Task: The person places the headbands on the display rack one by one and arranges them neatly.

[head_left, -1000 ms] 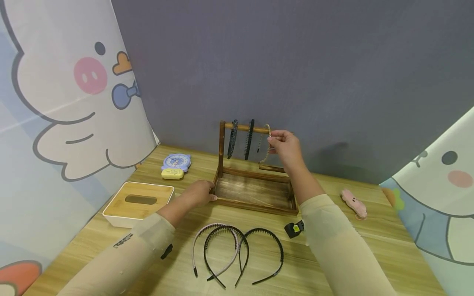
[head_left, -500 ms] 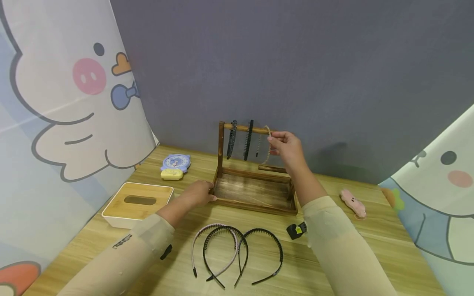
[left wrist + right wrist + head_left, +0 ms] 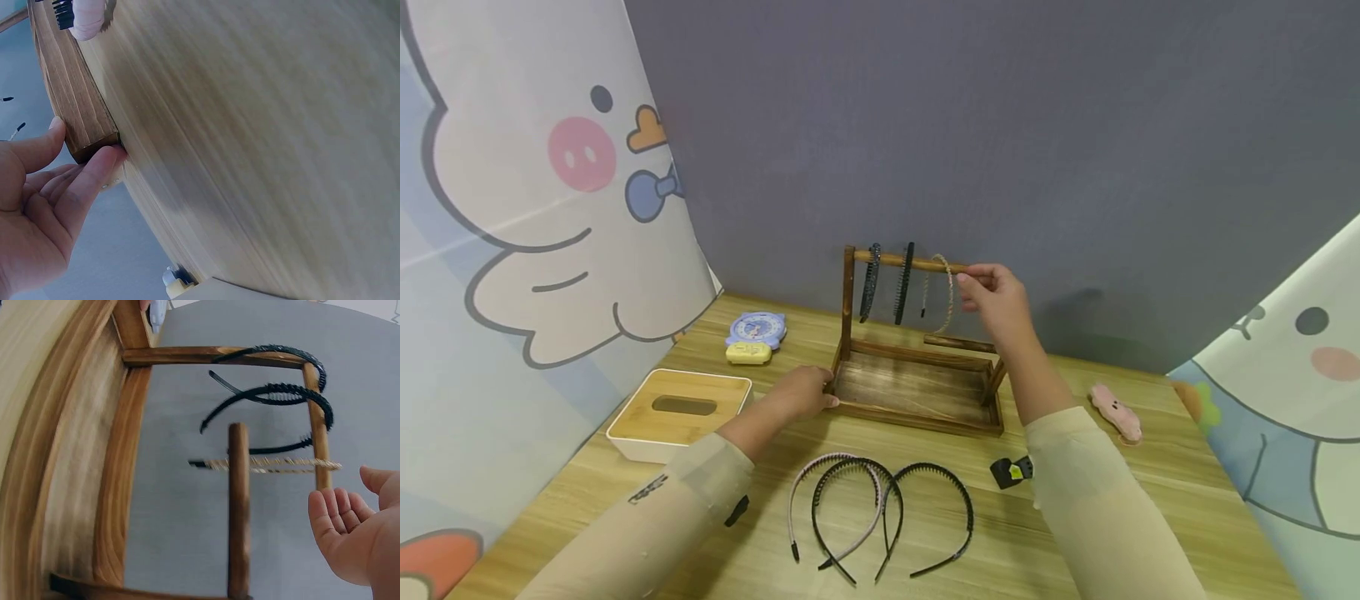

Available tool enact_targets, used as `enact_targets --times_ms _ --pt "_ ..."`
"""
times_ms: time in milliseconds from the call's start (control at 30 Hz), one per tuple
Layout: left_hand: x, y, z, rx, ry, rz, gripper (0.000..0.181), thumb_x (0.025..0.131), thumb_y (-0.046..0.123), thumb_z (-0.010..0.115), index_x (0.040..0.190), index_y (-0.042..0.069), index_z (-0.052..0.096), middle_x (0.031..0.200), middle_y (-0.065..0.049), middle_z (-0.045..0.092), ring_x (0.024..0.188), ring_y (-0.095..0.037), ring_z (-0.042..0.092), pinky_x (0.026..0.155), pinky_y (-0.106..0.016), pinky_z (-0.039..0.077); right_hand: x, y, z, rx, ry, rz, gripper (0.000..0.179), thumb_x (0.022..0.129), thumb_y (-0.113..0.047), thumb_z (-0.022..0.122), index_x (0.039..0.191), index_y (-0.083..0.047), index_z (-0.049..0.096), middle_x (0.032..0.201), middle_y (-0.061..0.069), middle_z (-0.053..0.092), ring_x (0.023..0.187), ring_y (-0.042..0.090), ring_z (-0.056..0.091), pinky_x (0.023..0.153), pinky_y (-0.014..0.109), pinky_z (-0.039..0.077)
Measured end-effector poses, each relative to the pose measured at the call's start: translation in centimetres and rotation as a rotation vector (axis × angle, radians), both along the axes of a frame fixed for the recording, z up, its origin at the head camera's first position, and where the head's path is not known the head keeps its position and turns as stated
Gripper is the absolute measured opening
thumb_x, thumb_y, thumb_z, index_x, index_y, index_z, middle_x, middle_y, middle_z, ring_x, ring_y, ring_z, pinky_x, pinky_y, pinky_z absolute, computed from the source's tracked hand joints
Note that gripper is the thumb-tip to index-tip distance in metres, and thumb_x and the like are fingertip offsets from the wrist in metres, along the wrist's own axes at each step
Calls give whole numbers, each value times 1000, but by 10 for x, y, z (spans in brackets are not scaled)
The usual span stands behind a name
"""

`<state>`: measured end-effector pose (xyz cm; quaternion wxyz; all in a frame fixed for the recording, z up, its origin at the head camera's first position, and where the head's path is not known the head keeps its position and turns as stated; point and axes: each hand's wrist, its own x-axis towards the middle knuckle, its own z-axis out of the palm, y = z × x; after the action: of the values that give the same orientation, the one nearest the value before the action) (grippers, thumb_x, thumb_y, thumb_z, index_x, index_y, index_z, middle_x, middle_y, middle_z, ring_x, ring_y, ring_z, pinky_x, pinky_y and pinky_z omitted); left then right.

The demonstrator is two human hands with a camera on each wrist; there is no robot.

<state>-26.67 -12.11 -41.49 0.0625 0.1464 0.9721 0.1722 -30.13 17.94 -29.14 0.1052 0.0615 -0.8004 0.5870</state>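
My left hand (image 3: 801,392) grips the left end of a wooden headband rack (image 3: 917,421), thumb on one side and fingers on the other, as the left wrist view shows. My right hand (image 3: 1000,300) is by the right end of the rack's top bar (image 3: 887,257), its fingers loosely bent and the thumb apart. Hanging on that bar are a thin gold twisted headband (image 3: 269,464), a black toothed headband (image 3: 904,283) and a dark glittery headband (image 3: 870,283). The gold one hangs just left of my right hand, apart from it.
Two black headbands (image 3: 967,500) and a pink headband (image 3: 792,500) lie on the table in front, partly overlapping. At left stand a tissue box (image 3: 715,392), a blue clock-like item (image 3: 758,327) and a yellow case (image 3: 749,353). A pink plush-like piece (image 3: 1115,412) lies right.
My right hand has let go of the gold headband and moved right along the top bar, leaving it hanging there. The left hand stays on the rack.
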Motion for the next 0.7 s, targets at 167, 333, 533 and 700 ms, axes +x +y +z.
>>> enact_targets --times_ms 167,333,533,700 --pt "0 0 0 -8 1 -1 54 91 29 70 134 -2 57 132 -23 60 126 -43 53 110 -52 41 13 15 6 87 104 -37 49 93 -46 63 127 -11 55 111 4 59 100 21 61 85 27 58" --pt "1 1 2 -17 -4 -3 56 91 29 69 135 -3 55 133 -24 59 127 -44 52 111 -52 40 31 26 9 192 182 -82 51 94 -49 60 128 -11 55 111 1 59 98 18 61 81 23 57" --pt "1 1 2 -23 -9 -3 56 92 29 68 135 -3 55 134 -25 58 127 -44 51 111 -52 39 52 32 3 336 168 -60 49 95 -54 55 126 -16 57 110 1 61 95 18 60 82 32 52" --pt "1 1 3 -23 -12 -3 56 92 29 68 135 -4 54 134 -25 58 127 -44 51 111 -53 39 66 29 -12 371 99 102 46 95 -53 55 125 -17 57 109 5 62 92 24 63 78 37 58"
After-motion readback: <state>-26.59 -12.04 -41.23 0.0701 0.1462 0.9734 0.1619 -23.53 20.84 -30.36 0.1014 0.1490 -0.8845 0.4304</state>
